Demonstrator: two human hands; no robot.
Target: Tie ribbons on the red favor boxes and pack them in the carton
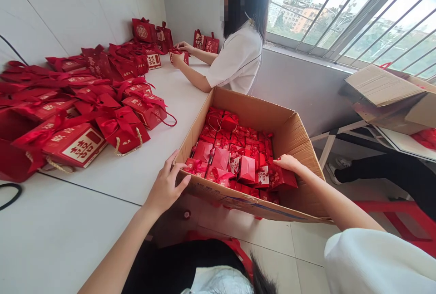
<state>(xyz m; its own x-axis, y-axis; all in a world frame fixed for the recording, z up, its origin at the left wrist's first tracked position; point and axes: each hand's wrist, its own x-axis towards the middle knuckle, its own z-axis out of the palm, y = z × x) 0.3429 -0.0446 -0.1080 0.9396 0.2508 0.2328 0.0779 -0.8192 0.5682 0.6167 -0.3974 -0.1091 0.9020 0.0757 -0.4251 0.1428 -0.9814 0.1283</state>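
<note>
A large cardboard box (304, 149) stands beside the table, its lower part filled with small red gift boxes (247, 169) in rows. My left hand (166, 185) rests at the box's near left rim, fingers apart and thumb over the edge, holding nothing. Inside the carton on the right, my right hand (288, 163) has its fingers closed on a red gift box (283, 179) near the carton's right wall. Part of that gift box lies under my fingers.
Many red gift boxes with ribbons (81, 142) are heaped on the white table (112, 185) at the left. Across the table a person in a white shirt handles a red box (180, 56). Another open carton (384, 85) and a red stool (405, 221) are at the right.
</note>
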